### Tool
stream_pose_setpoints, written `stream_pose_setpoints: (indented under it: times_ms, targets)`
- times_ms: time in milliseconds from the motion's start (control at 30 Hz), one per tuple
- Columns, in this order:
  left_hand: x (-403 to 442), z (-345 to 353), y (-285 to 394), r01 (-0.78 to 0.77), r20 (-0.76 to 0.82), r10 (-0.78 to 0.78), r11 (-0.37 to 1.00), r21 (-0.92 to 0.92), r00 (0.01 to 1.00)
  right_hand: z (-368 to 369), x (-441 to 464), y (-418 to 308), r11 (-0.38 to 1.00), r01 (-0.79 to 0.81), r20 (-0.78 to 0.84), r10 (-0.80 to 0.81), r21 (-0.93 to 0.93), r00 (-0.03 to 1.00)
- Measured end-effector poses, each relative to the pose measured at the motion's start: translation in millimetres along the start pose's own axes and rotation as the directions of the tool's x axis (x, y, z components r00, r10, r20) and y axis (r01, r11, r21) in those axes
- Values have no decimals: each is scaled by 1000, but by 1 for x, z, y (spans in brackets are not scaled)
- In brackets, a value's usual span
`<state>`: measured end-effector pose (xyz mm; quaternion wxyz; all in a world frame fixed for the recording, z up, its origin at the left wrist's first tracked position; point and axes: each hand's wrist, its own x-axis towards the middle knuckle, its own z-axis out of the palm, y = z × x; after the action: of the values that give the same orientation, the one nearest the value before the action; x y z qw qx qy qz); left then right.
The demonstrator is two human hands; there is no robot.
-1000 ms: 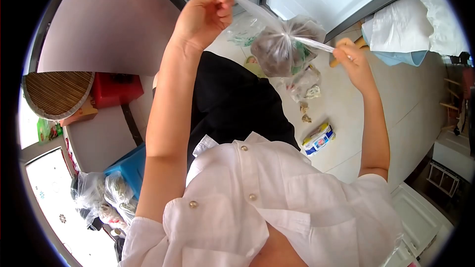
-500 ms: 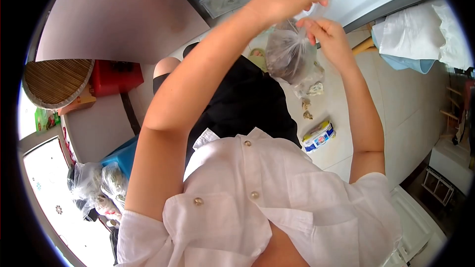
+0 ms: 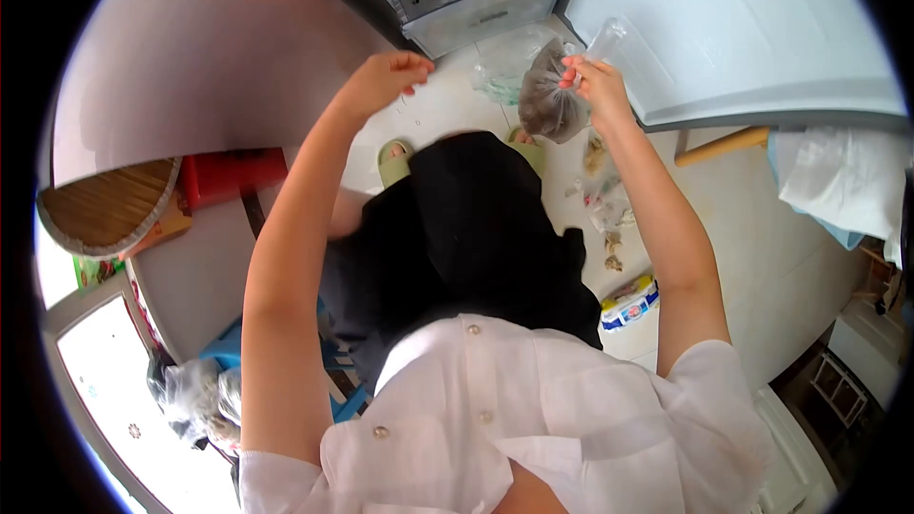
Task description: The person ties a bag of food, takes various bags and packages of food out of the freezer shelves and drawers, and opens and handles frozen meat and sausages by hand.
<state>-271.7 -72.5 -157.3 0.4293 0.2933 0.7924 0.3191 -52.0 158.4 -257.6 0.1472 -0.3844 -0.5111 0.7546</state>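
Note:
A clear plastic bag with dark brown contents hangs from my right hand, whose fingers pinch its gathered neck. The loose top of the bag sticks up above those fingers. My left hand is away from the bag, over the floor to the left, with its fingers curled together and nothing visible in them. Behind the bag, an empty-looking clear bag with green print lies on the floor, in front of a pulled-out fridge drawer.
An open fridge door fills the upper right. Food scraps in clear plastic and a wipes packet lie on the floor to the right. A wooden leg and white bags are further right. Blue stool below left.
My left hand has let go of the bag's neck and moved left. My right hand still holds the bag. The view has shifted, showing more of the drawer and both green slippers.

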Motion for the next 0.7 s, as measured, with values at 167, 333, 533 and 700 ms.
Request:
stream_pose_setpoints:
  times_ms: [167, 333, 533, 700]
  targets:
    - [78, 7, -65, 74, 208, -156, 932, 354, 966, 15, 66, 18, 999, -53, 24, 52, 11, 998]
    - [142, 57, -114, -56, 264, -81, 879, 474, 961, 22, 128, 56, 983, -184, 21, 184, -28, 983]
    - [197, 126, -149, -137, 122, 92, 885, 446, 988, 7, 188, 138, 987, -130, -37, 127, -98, 991]
    - [245, 154, -147, -268, -43, 305, 889, 370, 951, -11, 162, 139, 858, 103, -294, -283, -504, 913]
